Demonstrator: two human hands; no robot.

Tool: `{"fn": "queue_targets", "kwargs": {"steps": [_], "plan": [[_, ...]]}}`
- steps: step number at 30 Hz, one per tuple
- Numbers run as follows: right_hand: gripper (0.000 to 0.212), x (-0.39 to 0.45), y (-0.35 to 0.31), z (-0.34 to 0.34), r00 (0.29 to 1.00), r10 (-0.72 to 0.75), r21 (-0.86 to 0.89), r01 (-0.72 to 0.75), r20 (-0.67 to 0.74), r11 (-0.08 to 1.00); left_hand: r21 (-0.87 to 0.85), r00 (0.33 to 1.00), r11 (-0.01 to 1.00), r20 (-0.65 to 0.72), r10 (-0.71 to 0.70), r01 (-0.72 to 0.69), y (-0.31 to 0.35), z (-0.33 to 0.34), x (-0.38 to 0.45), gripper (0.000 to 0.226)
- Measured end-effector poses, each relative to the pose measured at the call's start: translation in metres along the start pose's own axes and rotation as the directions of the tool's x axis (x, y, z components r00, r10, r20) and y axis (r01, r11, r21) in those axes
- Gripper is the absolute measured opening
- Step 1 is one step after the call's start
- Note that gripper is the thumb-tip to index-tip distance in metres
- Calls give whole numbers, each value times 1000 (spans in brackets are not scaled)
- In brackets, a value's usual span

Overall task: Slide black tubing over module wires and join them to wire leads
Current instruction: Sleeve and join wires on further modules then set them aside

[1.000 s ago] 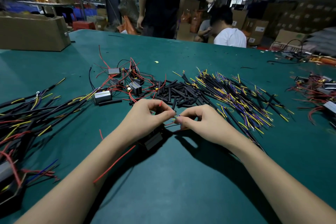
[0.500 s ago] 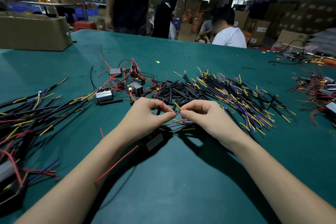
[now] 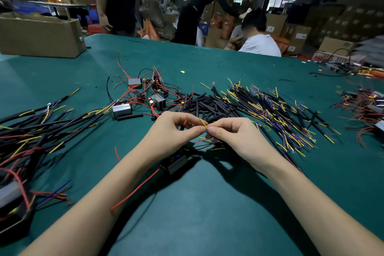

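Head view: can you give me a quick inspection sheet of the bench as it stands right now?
Surface: green table, bare in front of the arms.
Job's things: pile of black tubing; module under the hands; bundle of wire leads to the right; loose modules behind.
Clutter: finished harnesses at left; yellow scrap.
Hands: left hand and right hand pinch a yellow wire between their fingertips.
Cables: red wire trails from the module.
Surroundings: cardboard box far left; people beyond the table; stacked cartons.
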State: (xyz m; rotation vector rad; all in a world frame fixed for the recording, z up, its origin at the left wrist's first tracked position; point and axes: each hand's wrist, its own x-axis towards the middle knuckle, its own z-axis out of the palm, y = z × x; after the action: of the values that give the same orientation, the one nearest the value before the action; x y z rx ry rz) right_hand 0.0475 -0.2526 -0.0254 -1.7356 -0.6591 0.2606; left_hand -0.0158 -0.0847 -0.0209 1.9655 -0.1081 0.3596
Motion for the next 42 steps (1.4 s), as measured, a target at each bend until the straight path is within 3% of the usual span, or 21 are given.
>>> {"fn": "queue_targets", "kwargs": {"steps": [7,15,28,32,39,42], "plan": [[12,0,-4,4,999,-40,-153,38,-13,988,-10,995,997,-64,-77,76,-2,1,1,8],[15,1,1,12,989,-40,-49,33,-143,998,-39,988,987,-18,-154,153,-5,0,2,5],[16,2,0,8,996,5,50,-1,-90,999,-78,989,987,-29,-146,143,-7,-1,4,7],[10,1,-2,9,995,-65,-83,59,-75,995,-104,989,986,-42,-139,134,-6,2,4,9],[11,-3,-3,12,928,-367,-301,333,-62,894,-196,972,956,-53,-230,216,-3,2,4,12],[10,-3,-2,7,952,-307,-282,294,-1,913,-158,980,972,-72,-188,175,-3,4,3,12]]}}
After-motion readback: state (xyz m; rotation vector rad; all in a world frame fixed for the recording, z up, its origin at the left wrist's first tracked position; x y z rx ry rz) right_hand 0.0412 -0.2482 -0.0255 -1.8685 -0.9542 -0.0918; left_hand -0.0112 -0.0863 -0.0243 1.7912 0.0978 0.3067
